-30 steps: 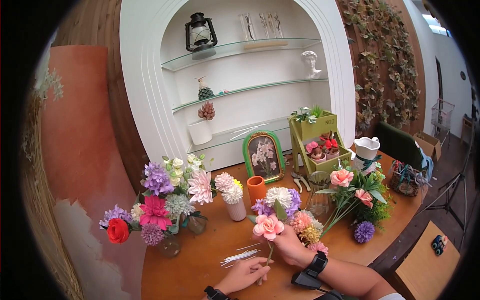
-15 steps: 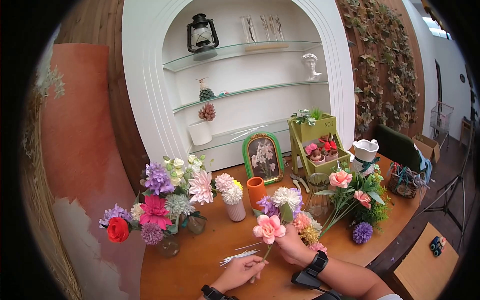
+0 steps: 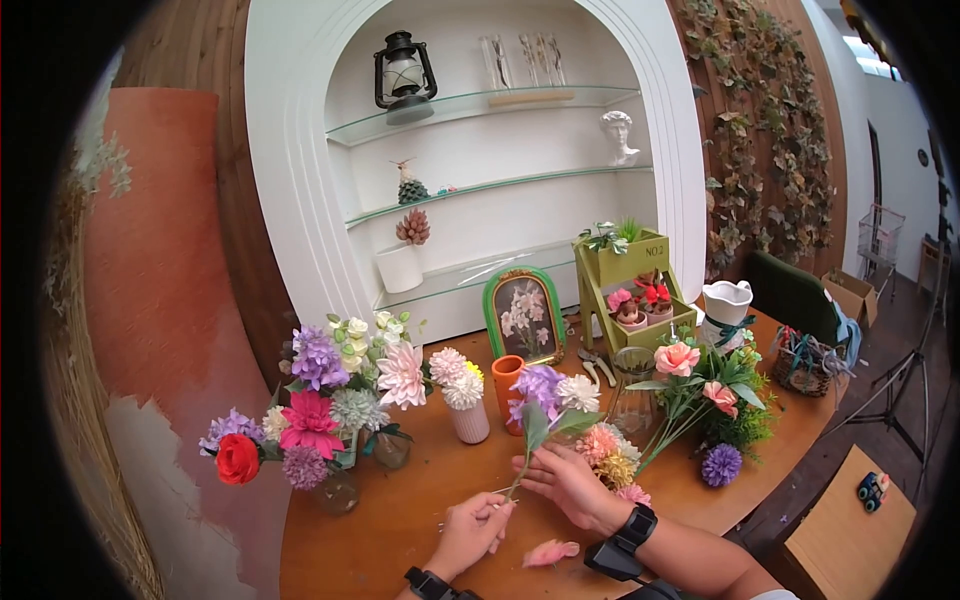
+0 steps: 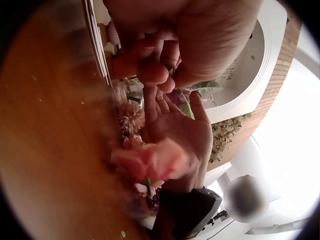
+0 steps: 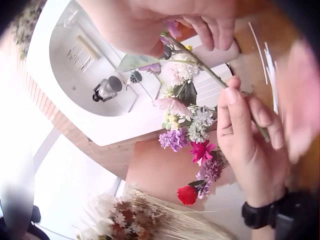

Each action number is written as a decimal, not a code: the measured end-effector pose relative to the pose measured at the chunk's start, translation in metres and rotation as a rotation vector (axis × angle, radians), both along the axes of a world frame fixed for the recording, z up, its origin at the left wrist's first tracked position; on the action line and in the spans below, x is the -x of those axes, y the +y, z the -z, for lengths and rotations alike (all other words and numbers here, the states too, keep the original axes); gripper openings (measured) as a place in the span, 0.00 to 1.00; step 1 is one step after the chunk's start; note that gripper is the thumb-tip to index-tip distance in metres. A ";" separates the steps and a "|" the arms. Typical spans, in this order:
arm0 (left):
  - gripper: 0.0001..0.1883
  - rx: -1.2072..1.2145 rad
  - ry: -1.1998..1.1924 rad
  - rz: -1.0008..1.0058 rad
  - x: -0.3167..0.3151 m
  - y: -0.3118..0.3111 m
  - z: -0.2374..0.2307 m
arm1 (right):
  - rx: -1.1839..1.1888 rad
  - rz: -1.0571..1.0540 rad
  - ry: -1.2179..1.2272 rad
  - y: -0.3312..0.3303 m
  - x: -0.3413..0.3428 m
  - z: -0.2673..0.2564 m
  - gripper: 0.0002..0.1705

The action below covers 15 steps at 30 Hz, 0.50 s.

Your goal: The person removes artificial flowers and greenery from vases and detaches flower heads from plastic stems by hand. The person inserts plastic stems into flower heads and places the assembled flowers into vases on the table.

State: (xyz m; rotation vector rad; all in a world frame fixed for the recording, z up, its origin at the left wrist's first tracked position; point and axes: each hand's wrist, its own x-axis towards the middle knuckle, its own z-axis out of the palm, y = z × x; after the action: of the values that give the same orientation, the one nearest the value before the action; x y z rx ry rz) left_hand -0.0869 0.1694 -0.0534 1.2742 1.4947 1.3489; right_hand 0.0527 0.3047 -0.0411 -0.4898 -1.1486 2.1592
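Landmark: the orange cup (image 3: 508,395) on the wooden table (image 3: 360,560). In front of the cup, on our near side, we see the left hand (image 3: 475,530) pinching the lower end of a green stem (image 5: 210,72) between thumb and fingers. The stem tilts up toward the cup and carries green leaves (image 3: 536,425). The right hand (image 3: 575,490), to the near right of the cup, has its fingers extended and grasps nothing; it lies just beside the stem, and we cannot tell whether they touch. The pink flower (image 3: 552,553) is off the stem, in front of the cup and nearer to us than both hands, blurred in both wrist views. Just right of the cup we note a purple flower (image 3: 540,383) and a white flower (image 3: 580,393); farther right, pliers (image 3: 597,368). Left of the cup stands a pink vase (image 3: 470,422); behind it, a green picture frame (image 3: 491,316).
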 end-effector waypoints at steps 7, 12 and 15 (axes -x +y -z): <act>0.10 -0.137 -0.047 -0.136 0.009 -0.001 0.003 | -1.984 -0.092 -0.350 -0.060 -0.068 -0.003 0.31; 0.10 -0.163 -0.043 -0.113 0.007 -0.004 -0.001 | -1.923 -0.129 -0.365 -0.099 -0.087 0.008 0.18; 0.08 -0.167 -0.052 -0.093 0.009 -0.005 -0.003 | -1.877 -0.143 -0.326 -0.100 -0.088 0.015 0.15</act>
State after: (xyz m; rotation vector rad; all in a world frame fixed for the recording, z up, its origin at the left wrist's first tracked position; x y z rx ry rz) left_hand -0.0955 0.1647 -0.0500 1.2744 1.4454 1.5836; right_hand 0.1409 0.2046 -0.0558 0.1656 -2.6693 0.3239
